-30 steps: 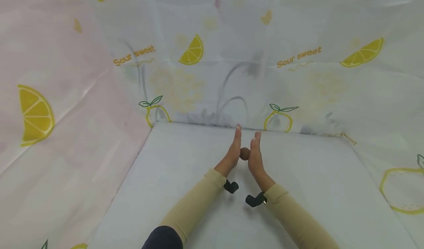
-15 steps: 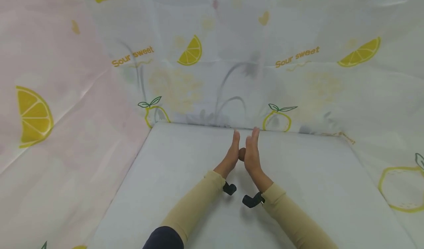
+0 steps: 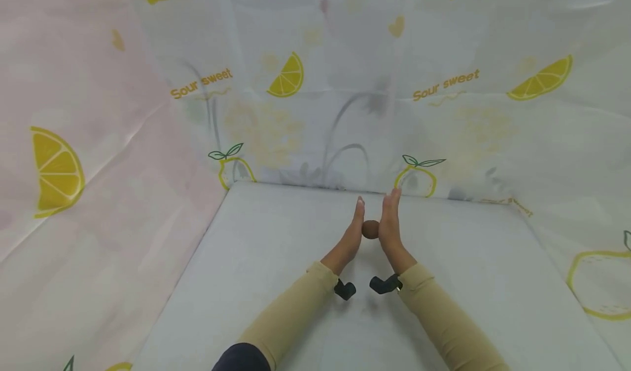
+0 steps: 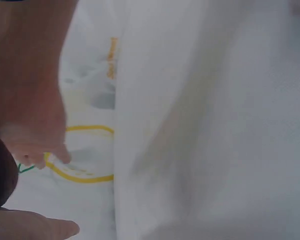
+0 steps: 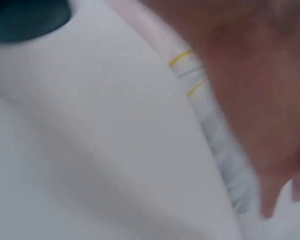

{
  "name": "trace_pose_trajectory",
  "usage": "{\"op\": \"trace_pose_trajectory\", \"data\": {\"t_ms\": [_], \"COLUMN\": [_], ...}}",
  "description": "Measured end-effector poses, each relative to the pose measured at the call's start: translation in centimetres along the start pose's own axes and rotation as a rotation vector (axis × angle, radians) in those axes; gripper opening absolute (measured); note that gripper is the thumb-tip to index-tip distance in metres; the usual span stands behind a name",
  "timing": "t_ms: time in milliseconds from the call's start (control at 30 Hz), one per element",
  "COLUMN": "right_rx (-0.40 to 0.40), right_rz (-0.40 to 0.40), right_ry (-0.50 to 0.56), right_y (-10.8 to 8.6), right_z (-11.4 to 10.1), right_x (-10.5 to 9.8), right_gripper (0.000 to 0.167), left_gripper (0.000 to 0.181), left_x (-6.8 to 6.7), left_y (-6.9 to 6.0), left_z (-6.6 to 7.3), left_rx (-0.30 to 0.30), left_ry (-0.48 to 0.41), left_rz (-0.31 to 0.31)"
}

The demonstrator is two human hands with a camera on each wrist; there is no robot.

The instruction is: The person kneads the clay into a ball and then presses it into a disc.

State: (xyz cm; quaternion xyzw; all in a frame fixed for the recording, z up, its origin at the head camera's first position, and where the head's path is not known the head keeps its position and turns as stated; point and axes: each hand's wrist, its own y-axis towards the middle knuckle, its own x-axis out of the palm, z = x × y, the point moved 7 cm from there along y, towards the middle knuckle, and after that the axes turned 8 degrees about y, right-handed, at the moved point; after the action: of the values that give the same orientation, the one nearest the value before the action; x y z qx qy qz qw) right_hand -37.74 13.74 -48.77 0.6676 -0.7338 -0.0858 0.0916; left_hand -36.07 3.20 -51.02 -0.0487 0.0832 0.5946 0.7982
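Note:
In the head view a small brown ball (image 3: pixel 370 229) sits between two flat palms, raised over the white tabletop. The left hand (image 3: pixel 349 238) touches it from the left, its fingers straight and pointing forward. From the other side the right hand (image 3: pixel 391 231) presses on the ball with fingers extended. At the left edge of the left wrist view, part of the dark ball (image 4: pixel 1 170) shows between the right hand (image 4: pixel 30 110) and the left hand's fingers (image 4: pixel 35 226). The right wrist view is blurred; a hand (image 5: pixel 260 95) fills its right side, and the ball is not visible there.
A white tabletop (image 3: pixel 276 223) lies beneath both hands. Cloth (image 3: pixel 315 130) printed with lemons hangs behind it and along both sides. Black camera mounts, one on the left wrist (image 3: pixel 345 290) and one on the right (image 3: pixel 384 284), stick out inward.
The palms have slid against each other: the left fingertips moved back, the right ones forward. Compared with half a second ago, the palms look farther apart and more of the ball shows.

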Motion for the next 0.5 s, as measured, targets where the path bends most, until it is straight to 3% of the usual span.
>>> {"op": "trace_pose_trajectory", "data": {"t_ms": [133,267,367,500], "right_rx": [0.035,0.006,-0.045,-0.059], "right_rz": [-0.007,-0.037,-0.059,-0.1], "right_ry": [-0.032,-0.061,-0.061,-0.016], "right_y": [-0.5,-1.6,-2.7,-4.5], "right_z": [1.8,2.2,1.4,-2.2], "right_x": [-0.3,0.6,1.8,3.3], "right_gripper": [0.073,0.069,0.066,0.063], "left_gripper": [0.087,0.079,0.075,0.076], "left_x": [-0.5,-1.2,-1.6,-1.9], "left_y": [0.4,1.1,1.6,1.9], "left_z": [1.4,1.9,1.7,0.8], "left_rx": [0.038,0.049,0.036,0.005], "left_ry": [-0.018,-0.051,-0.06,-0.053], "left_rz": [0.003,0.039,0.077,0.1]}}
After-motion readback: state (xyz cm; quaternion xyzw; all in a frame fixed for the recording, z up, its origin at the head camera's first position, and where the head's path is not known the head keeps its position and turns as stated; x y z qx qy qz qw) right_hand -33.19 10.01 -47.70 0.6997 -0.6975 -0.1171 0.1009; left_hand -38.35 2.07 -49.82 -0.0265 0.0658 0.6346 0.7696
